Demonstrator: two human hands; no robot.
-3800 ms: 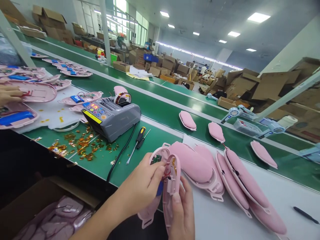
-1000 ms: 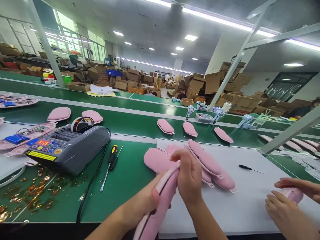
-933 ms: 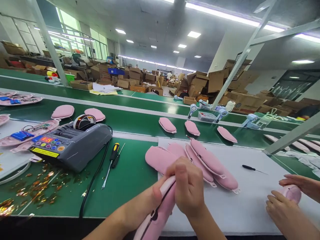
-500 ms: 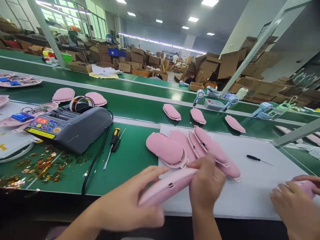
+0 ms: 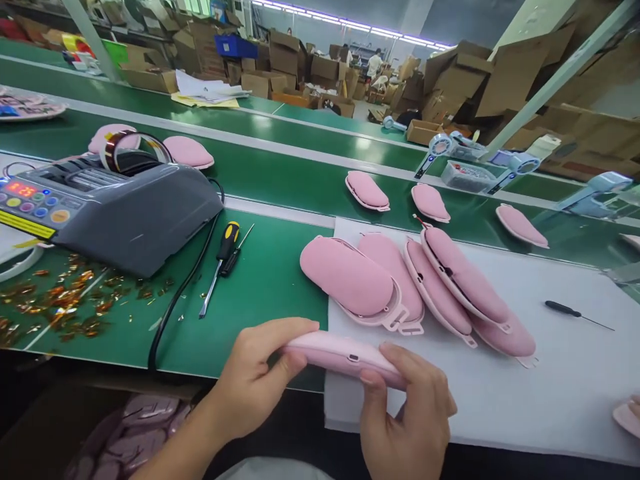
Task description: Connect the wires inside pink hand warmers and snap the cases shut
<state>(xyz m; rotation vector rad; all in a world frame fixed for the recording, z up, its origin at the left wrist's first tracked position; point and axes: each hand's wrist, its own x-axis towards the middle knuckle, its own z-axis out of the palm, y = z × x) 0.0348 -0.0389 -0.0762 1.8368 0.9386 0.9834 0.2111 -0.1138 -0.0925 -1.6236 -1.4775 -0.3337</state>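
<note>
Between my two hands is a pink oval padded case [image 5: 330, 355], held edge-on so that a small dark-rimmed slot on its side faces me. My left hand [image 5: 257, 377] pinches its left end, thumb below and fingers on top. At the right end, my right hand [image 5: 410, 407] grips it the same way. Just beyond lies a group of similar pink cases [image 5: 350, 277] on a white sheet [image 5: 565, 393]; some lean over one another, with thin pale tabs at their ends. What is inside the held case is hidden.
A grey tape dispenser [image 5: 135, 213] stands at left, its black cable [image 5: 175, 307] running to the table edge. Near it lie a yellow-black screwdriver [image 5: 225, 250] and amber tape scraps [image 5: 70, 293]. Another thin screwdriver [image 5: 565, 309] rests right. More cases lie inside a box [image 5: 145, 413] below.
The held case has swung from tilted to nearly level, and my right hand has shifted to its right end. The view has turned downward. A neighbour's hands at right have mostly left the view.
</note>
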